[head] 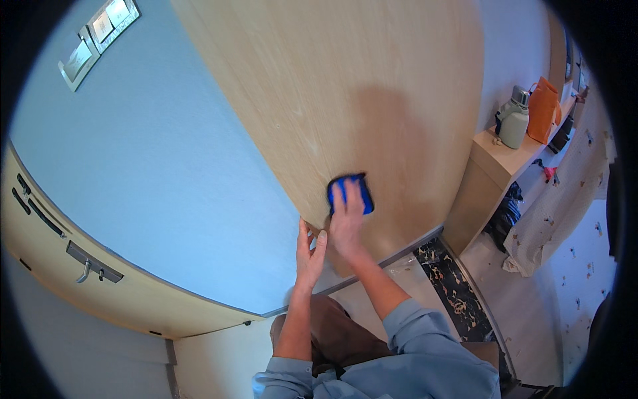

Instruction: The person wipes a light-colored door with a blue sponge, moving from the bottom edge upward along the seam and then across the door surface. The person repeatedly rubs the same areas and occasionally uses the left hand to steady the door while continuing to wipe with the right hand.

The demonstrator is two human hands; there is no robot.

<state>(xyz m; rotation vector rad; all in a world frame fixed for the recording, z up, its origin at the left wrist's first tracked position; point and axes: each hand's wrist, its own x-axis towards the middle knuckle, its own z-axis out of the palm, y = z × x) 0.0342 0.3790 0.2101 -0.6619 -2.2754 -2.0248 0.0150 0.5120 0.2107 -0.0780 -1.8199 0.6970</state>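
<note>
A light wood-grain panel [299,99] covers the surface in front of me, beside a pale blue wall [174,164]. My right hand [346,224] presses a blue pad with a black rim [368,199] against the lower part of this panel. Its fingers lie over the pad and are slightly blurred. At the panel's lower left edge is my left hand [310,259], with thumb and fingers on either side of a brown strip of that edge. How firmly it grips there is partly hidden.
On the right, a wooden cabinet [478,199] carries a pale flask [513,124] and an orange bag [543,109]. A black plastic bag [504,214] and a patterned cloth [558,204] are beside it. A door [164,309] with a metal handle [85,272] stands left. Switch plates [107,25] sit upper left.
</note>
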